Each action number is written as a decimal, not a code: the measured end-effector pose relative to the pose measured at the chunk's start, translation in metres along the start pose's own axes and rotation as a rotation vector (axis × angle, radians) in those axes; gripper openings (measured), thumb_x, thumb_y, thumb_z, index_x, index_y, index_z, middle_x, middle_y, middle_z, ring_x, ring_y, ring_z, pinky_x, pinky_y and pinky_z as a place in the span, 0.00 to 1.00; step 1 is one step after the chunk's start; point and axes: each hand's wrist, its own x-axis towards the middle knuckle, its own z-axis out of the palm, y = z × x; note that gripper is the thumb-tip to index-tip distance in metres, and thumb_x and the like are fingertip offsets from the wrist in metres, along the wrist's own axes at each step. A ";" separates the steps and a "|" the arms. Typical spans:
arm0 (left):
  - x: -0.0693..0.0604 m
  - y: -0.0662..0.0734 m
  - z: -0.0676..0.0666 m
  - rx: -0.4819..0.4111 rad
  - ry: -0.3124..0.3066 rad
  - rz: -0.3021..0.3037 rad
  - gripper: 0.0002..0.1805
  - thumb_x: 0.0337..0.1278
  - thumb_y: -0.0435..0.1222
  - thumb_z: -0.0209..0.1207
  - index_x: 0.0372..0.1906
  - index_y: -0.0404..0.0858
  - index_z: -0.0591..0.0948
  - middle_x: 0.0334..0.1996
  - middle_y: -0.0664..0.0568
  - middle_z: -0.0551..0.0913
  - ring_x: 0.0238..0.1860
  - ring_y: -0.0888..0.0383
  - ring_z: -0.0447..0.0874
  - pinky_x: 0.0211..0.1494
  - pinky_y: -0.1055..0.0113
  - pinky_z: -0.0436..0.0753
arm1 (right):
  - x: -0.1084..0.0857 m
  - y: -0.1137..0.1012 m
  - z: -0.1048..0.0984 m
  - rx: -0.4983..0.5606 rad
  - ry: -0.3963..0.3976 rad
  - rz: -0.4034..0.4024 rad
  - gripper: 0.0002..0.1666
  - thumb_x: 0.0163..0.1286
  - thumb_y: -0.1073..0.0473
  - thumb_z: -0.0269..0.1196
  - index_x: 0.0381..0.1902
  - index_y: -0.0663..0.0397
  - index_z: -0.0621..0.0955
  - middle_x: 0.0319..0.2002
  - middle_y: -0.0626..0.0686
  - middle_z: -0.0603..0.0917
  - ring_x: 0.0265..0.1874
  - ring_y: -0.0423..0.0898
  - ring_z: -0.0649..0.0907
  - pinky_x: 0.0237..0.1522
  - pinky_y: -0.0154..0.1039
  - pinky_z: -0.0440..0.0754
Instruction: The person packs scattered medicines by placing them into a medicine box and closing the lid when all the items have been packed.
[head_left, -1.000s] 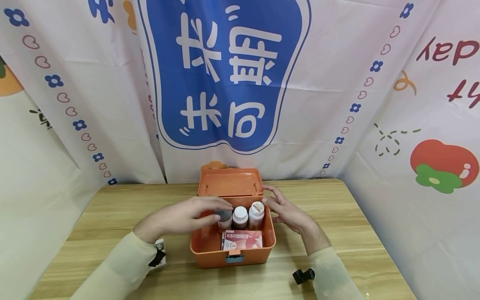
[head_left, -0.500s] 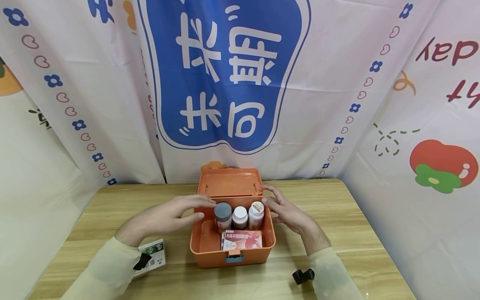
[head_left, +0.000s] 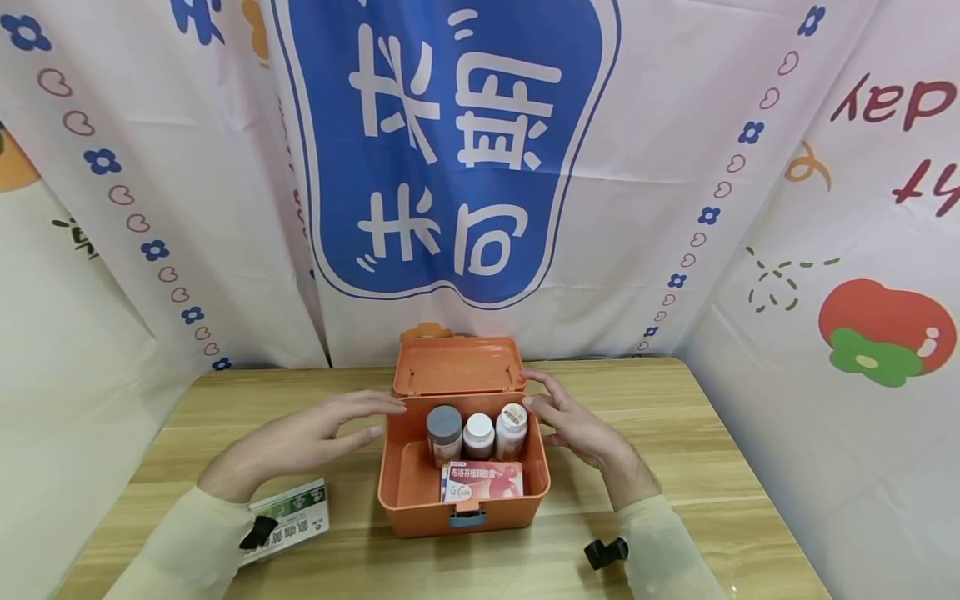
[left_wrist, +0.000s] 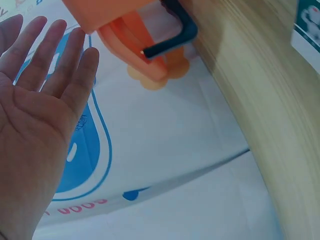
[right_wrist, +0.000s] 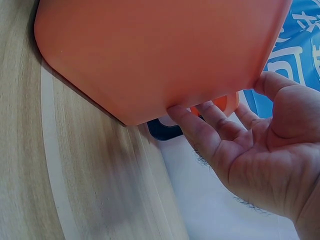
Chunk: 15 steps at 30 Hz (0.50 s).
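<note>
An orange storage box (head_left: 420,521) stands on the table with its lid (head_left: 459,367) raised at the back. Inside, along the rear wall, are a grey-capped bottle (head_left: 445,437), a small white-capped bottle (head_left: 478,435) and a taller white bottle (head_left: 512,432). In front of them lies a pink medicine carton (head_left: 486,482). My left hand (head_left: 311,433) hovers at the box's left rear edge, fingers extended, holding nothing. At the right rear corner, fingertips of my right hand (head_left: 581,427) touch the outer wall; the right wrist view shows that hand (right_wrist: 255,135) against the orange wall.
A white and green carton (head_left: 303,510) lies on the table (head_left: 375,575) left of the box, partly hidden by my left sleeve. A blue latch (head_left: 468,518) is on the box's front. Printed cloth (head_left: 637,208) hangs behind the table.
My left hand has let go of the grey-capped bottle inside the box and drawn back leftward, uncovering the bottle and more of the green-and-white carton. My right hand has stayed in place.
</note>
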 end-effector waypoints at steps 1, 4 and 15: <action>-0.001 -0.001 0.000 0.006 0.007 0.000 0.21 0.97 0.47 0.57 0.81 0.56 0.85 0.84 0.47 0.82 0.85 0.35 0.80 0.84 0.24 0.80 | 0.000 0.000 0.000 0.000 0.001 0.000 0.39 0.98 0.45 0.54 0.96 0.37 0.54 0.87 0.69 0.73 0.88 0.67 0.74 0.75 0.61 0.90; -0.005 -0.005 -0.001 0.024 0.027 0.002 0.22 0.95 0.45 0.59 0.81 0.54 0.85 0.83 0.48 0.83 0.84 0.36 0.81 0.83 0.25 0.81 | 0.000 0.000 0.000 0.002 0.000 0.001 0.39 0.98 0.45 0.54 0.96 0.37 0.54 0.87 0.69 0.73 0.87 0.66 0.75 0.75 0.60 0.90; -0.016 -0.024 -0.003 0.056 0.017 -0.064 0.22 0.93 0.49 0.62 0.80 0.54 0.86 0.81 0.48 0.85 0.82 0.36 0.83 0.81 0.27 0.83 | -0.002 -0.003 0.001 0.009 0.000 0.004 0.39 0.99 0.45 0.53 0.96 0.37 0.54 0.87 0.70 0.72 0.87 0.67 0.75 0.74 0.60 0.90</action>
